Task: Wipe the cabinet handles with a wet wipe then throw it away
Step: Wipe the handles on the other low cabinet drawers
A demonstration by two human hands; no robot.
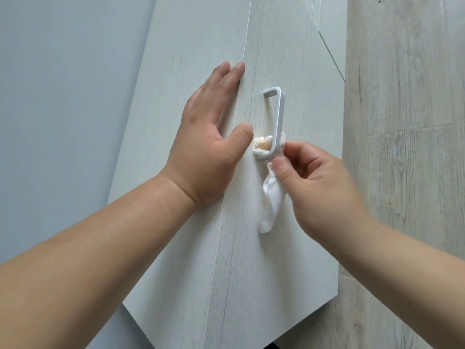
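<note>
While my left hand lies flat, fingers straight, on the pale wood-grain left cabinet door, its thumb reaches over the seam between the doors. My right hand pinches the crumpled white wet wipe between thumb and forefinger. The wipe seems looped round the lower end of the white metal bar handle, near the right cabinet door's seam edge; the loop's back is hidden. Its tail hangs against that door.

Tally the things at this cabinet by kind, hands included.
hands: 2 (left hand, right hand)
cabinet handle: 1
wet wipe: 1
total: 4
</note>
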